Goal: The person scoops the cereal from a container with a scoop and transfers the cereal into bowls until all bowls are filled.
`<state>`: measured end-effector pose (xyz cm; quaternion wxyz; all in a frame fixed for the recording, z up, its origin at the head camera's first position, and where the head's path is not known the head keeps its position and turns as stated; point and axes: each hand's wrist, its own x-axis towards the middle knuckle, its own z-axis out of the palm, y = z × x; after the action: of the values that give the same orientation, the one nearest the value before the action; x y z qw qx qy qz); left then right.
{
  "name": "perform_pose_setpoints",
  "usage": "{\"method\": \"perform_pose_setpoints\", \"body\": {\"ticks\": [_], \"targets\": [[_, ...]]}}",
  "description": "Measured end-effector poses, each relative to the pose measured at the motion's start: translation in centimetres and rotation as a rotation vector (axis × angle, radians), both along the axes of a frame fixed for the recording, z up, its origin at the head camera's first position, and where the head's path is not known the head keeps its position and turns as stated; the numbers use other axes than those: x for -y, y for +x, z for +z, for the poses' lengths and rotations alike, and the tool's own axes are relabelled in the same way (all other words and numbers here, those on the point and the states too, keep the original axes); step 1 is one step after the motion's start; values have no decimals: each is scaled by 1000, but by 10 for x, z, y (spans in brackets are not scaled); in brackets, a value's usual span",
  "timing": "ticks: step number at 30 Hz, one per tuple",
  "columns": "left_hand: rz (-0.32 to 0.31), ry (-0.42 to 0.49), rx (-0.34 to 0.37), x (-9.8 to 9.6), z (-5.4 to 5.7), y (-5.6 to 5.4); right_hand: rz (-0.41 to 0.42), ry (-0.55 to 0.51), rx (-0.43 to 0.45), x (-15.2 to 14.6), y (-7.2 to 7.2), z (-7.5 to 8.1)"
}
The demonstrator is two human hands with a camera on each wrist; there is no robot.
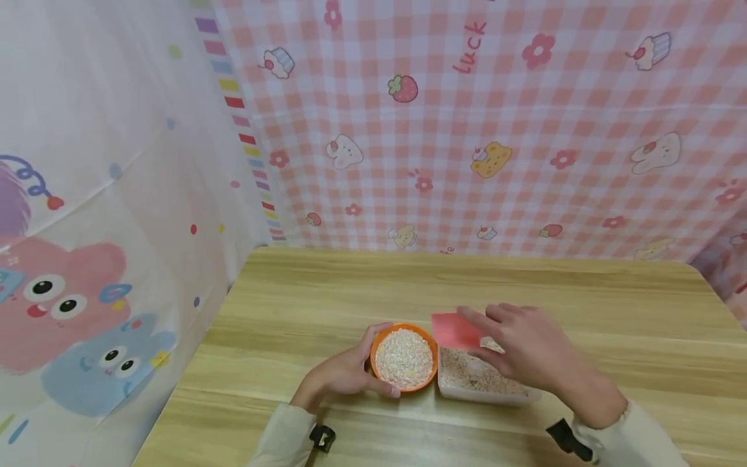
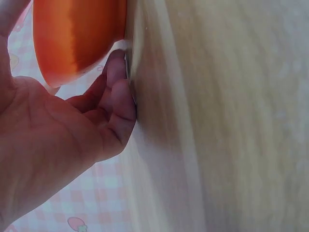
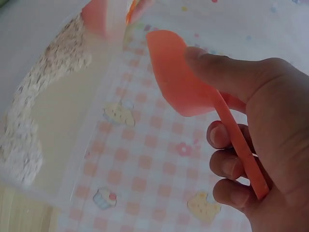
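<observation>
An orange bowl [image 1: 417,388] filled with pale, oat-like flakes [image 1: 405,359] stands on the table. My left hand [image 1: 348,373] grips its left side, thumb at the near rim. In the left wrist view the fingers curl low beside the bowl [image 2: 79,38]. My right hand [image 1: 528,344] holds a pinkish-orange spatula [image 3: 176,72] above a clear plastic box [image 1: 484,396], its thumb on the blade and its fingers round the handle. Similar flakes [image 1: 475,373] lie in the box, heaped along one side in the right wrist view, with bare bottom beside them.
The bowl and the box stand side by side on a wood-grain table [image 1: 327,285]. A pink checked cloth [image 1: 443,130] hangs behind the table. On the left hangs a white cloth [image 1: 146,214] with cartoon figures.
</observation>
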<state>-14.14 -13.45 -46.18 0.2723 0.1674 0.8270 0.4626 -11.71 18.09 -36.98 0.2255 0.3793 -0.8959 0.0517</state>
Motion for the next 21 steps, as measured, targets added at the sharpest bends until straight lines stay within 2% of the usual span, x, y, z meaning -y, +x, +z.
{"method": "perform_pose_setpoints", "body": {"ticks": [7,11,14,16,19,21], "targets": [[-5,5,-46,0,1,0,-66,9,104,-20,9,-5],[10,-33,-116,-1,5,2,-108,39,179,-28,12,-10],[69,-76,-219,-6,12,5,-129,58,249,-33,12,-14],[135,-88,-301,-13,18,7,-143,73,295,-36,11,-16],[224,-53,-411,-26,27,12,-171,97,378,-39,10,-19],[236,-15,-446,-35,33,14,-191,114,420,-40,10,-20]]}}
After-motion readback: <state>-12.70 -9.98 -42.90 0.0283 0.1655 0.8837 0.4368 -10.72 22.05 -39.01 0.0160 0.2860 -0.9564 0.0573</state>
